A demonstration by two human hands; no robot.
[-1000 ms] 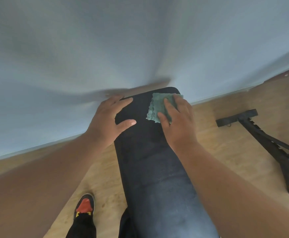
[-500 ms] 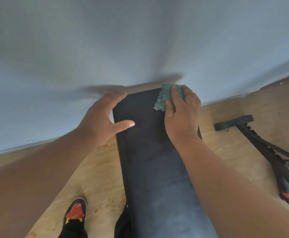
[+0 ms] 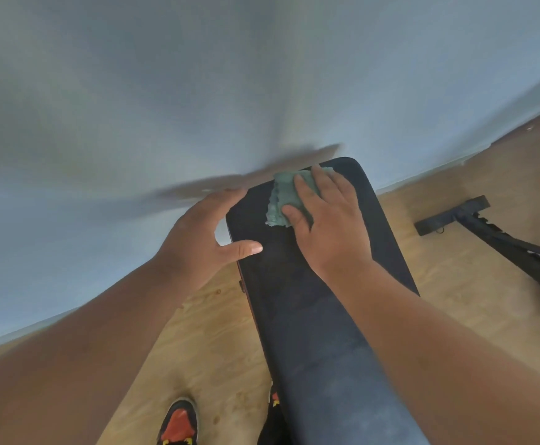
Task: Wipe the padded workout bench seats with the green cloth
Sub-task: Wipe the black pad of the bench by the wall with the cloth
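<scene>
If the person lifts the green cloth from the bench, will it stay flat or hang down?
The green cloth would probably droop: its free edge already looks rumpled beside the right hand. It seems thin, so likely light. Pushed over the bench pad, it may bunch.

A single head-worn wide-angle view looks forward and steeply down, close over the padded bench, which runs from near to the far wall; wooden floor lies either side.

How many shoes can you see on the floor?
2: one shoe left of the bench; a second shoe peeks out beside the bench, mostly hidden.
</scene>
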